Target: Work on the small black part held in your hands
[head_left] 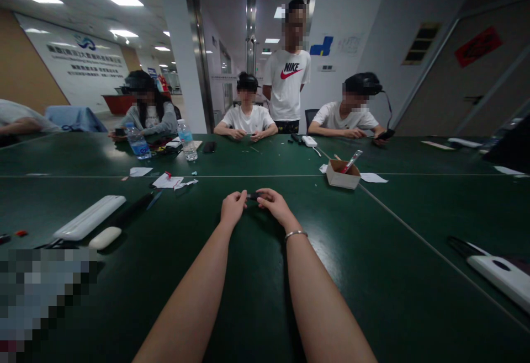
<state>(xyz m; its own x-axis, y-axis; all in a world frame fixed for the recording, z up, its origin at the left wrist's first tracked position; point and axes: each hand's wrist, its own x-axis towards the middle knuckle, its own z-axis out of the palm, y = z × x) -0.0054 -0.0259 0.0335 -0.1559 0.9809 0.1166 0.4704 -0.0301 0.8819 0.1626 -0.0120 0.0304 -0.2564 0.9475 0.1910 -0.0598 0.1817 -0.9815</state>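
While a broad, smooth green table is spreading beneath them, two bare forearms are stretching forward and angling inward, bringing the left hand and the right hand close together just above its surface. Both hands are curling inward, thumbs and fingertips facing each other, and neither is spreading flat. A long, glossy white case with rounded edges is lying to the left, beyond a smooth, pale oval case. Ahead to the right, an open, straight-sided box, looking like cardboard, is holding a clear and red item. Two clear plastic bottles are standing ahead to the left, and a thin, shiny metal bracelet is circling the right wrist. Smallest of all, a slim dark object is sitting between the hands, each pinching one end with its fingertips; its exact shape is too small to tell.
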